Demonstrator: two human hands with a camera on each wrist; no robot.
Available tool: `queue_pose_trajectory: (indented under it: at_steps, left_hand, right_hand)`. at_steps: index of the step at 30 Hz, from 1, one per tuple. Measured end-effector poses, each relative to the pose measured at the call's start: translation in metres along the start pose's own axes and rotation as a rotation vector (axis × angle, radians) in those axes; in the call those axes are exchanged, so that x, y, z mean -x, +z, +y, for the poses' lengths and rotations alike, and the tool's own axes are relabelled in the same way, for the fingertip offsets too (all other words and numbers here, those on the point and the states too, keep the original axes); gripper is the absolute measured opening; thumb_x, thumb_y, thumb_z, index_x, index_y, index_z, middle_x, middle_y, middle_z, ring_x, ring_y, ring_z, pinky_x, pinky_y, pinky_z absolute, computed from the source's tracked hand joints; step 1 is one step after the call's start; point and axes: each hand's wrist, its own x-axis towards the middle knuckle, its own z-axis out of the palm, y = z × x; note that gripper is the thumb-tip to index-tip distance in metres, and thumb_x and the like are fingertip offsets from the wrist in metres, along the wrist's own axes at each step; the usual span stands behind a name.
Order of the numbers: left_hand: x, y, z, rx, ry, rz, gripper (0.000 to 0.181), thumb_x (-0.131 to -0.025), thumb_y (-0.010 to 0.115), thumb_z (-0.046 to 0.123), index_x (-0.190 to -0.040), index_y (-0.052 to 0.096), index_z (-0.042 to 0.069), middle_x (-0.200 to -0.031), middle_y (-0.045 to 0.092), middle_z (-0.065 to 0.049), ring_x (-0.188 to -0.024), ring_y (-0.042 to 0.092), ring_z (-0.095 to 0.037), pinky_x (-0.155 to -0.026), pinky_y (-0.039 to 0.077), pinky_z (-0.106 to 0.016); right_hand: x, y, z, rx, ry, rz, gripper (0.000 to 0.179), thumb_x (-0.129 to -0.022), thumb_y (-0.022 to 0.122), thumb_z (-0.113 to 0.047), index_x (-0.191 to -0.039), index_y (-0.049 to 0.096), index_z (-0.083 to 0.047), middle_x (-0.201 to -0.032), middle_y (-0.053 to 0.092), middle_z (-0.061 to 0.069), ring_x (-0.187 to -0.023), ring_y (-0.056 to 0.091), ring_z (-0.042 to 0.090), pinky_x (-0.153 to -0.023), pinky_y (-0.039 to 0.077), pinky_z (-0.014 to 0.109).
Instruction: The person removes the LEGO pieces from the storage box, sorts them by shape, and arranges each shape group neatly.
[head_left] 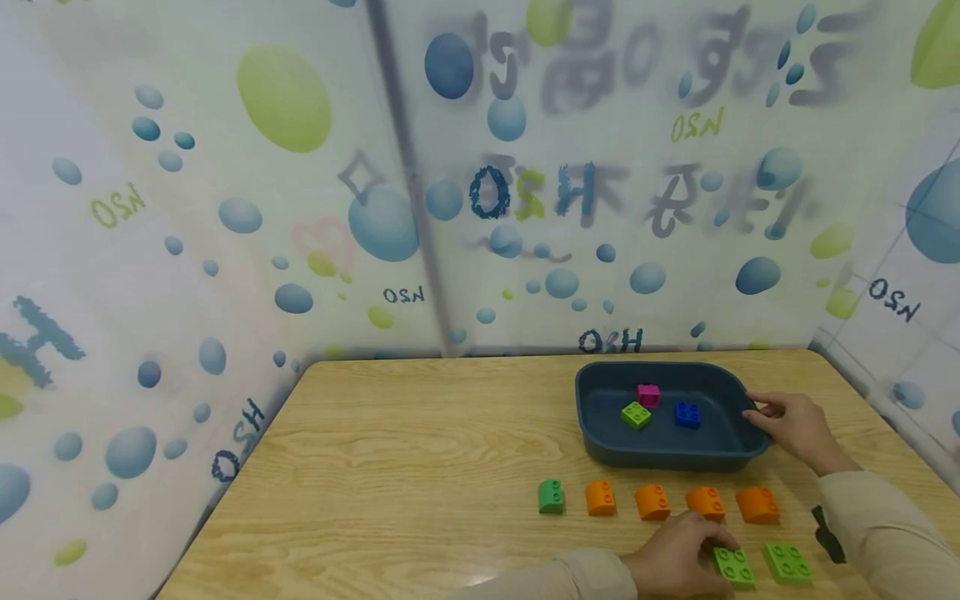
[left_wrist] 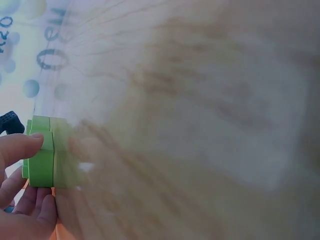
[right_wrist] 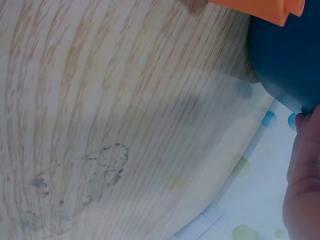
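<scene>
My left hand [head_left: 678, 557] pinches a lime-green toy building block [head_left: 733, 568] at the table's near side. In the left wrist view, the thumb and fingers press opposite sides of that green block [left_wrist: 42, 162]. At the back right, my right hand [head_left: 801, 429] grips the right end of a dark blue tray [head_left: 667, 458]. Inside the tray lie a pink block [head_left: 648, 395], a lime-green block [head_left: 636, 415] and a blue block [head_left: 687, 415]. The right wrist view catches the tray's corner [right_wrist: 287, 65] with the fingers [right_wrist: 306, 165] against it.
In front of the tray runs a row: a darker green curved block [head_left: 551, 497], then several orange curved blocks [head_left: 601, 498]. Another lime-green block [head_left: 788, 564] sits right of the pinched one. Bare wood table [head_left: 390, 467] extends left; a patterned wall [head_left: 510, 275] stands behind.
</scene>
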Motion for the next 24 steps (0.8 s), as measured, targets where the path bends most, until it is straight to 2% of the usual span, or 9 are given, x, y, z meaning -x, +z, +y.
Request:
queue_pose_trajectory:
  at_steps: [6,13,24]
  left_hand:
    - [0.0002,-0.0001,0.0005,0.021,-0.017,-0.003,0.038,-0.078,0.068,0.023,-0.114,0.058,0.022,-0.103,0.052,0.021,-0.091,0.042,0.009,-0.077,0.034,-0.01]
    - [0.0016,-0.0002,0.0,0.09,-0.044,-0.014,0.036,-0.078,0.068,0.022,-0.113,0.058,0.023,-0.102,0.05,0.021,-0.092,0.042,0.009,-0.078,0.035,-0.012]
    - [0.0026,-0.0008,0.0016,0.071,-0.034,-0.023,0.037,-0.079,0.067,0.023,-0.114,0.057,0.023,-0.103,0.051,0.022,-0.093,0.043,0.009,-0.078,0.035,-0.01]
  right_hand:
    - [-0.0008,-0.0006,0.0005,0.009,0.01,0.0,0.04,-0.084,0.06,-0.011,-0.11,0.051,0.018,-0.08,0.061,0.026,-0.051,0.054,0.015,-0.044,0.045,0.025]
    - [-0.0007,-0.0007,-0.0007,0.024,0.006,0.005,0.039,-0.083,0.061,-0.011,-0.109,0.052,0.018,-0.08,0.061,0.026,-0.054,0.055,0.017,-0.044,0.044,0.025]
    - [-0.0005,0.0002,-0.0007,0.016,0.018,-0.006,0.04,-0.084,0.06,-0.011,-0.11,0.051,0.017,-0.08,0.061,0.026,-0.054,0.055,0.017,-0.045,0.045,0.025]
